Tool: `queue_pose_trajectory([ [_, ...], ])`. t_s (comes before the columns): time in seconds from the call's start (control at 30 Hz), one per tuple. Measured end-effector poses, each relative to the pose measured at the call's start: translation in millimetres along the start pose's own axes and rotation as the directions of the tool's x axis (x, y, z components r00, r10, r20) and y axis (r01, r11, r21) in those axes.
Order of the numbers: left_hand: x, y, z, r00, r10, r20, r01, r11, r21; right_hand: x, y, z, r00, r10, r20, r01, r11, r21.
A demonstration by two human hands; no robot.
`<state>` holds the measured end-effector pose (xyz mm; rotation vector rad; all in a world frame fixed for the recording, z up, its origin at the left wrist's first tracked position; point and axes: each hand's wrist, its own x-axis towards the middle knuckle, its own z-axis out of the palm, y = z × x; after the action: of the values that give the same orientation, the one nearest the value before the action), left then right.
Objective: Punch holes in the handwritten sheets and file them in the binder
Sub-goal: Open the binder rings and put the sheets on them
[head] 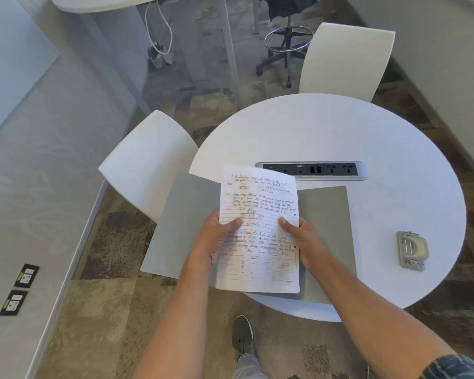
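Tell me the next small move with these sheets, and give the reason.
Probably lower the handwritten sheets onto the open binder and seat their right edge on its fastener, if it has one there. Dark punched holes already show along that edge, the hole punch sits untouched on the table, and both the left hand and right hand grip the sheets above the binder.

sheets (258, 212) showing white, ruled, dark handwriting | binder (186, 214) appearing grey | desk (340, 127) showing white | hole punch (412, 250) looking grey-beige | carpet (115, 296) showing brown-tan patches
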<state>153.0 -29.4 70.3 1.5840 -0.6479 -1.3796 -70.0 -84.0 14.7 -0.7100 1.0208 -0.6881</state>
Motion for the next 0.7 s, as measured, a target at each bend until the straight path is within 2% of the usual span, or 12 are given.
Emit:
queue_pose_trajectory([
  [0.07, -5, 14, -6, 0.992, 0.106, -0.063, -0.090, 0.971, 0.220, 3, 5, 5, 0.992, 0.011, -0.127, -0.026, 0.993, -0.115],
  [0.13, -15, 31, -5, 0.973, 0.219, -0.071, -0.166, 0.881, 0.443, 2, 7, 13, 0.982, -0.036, -0.183, -0.011, 0.969, -0.245],
  [0.2, -29, 46, 4, 0.949, 0.308, -0.070, -0.199, 0.754, 0.625, 1, 7, 19, 0.980, -0.118, -0.160, 0.058, 0.940, -0.337],
  [0.23, -34, 51, 10, 0.938, 0.340, -0.065, -0.212, 0.714, 0.667, 0, 7, 22, 0.984, -0.146, -0.098, 0.108, 0.942, -0.317],
  [0.33, -41, 54, 32, 0.922, 0.385, -0.037, -0.237, 0.637, 0.733, -5, 0, 29, 0.984, -0.116, 0.132, 0.135, 0.981, -0.141],
  [0.43, -38, 41, 59, 0.929, 0.368, 0.023, -0.246, 0.573, 0.782, -10, -3, 29, 0.970, -0.066, 0.234, 0.083, 0.995, -0.063],
  [0.5, -36, 28, 78, 0.942, 0.326, 0.082, -0.269, 0.583, 0.767, -11, -2, 24, 0.968, -0.074, 0.241, 0.087, 0.995, -0.044],
  [0.7, -19, -16, 110, 0.956, 0.171, 0.237, -0.292, 0.603, 0.743, -23, -3, 3, 0.982, -0.148, 0.114, 0.139, 0.987, 0.077],
])
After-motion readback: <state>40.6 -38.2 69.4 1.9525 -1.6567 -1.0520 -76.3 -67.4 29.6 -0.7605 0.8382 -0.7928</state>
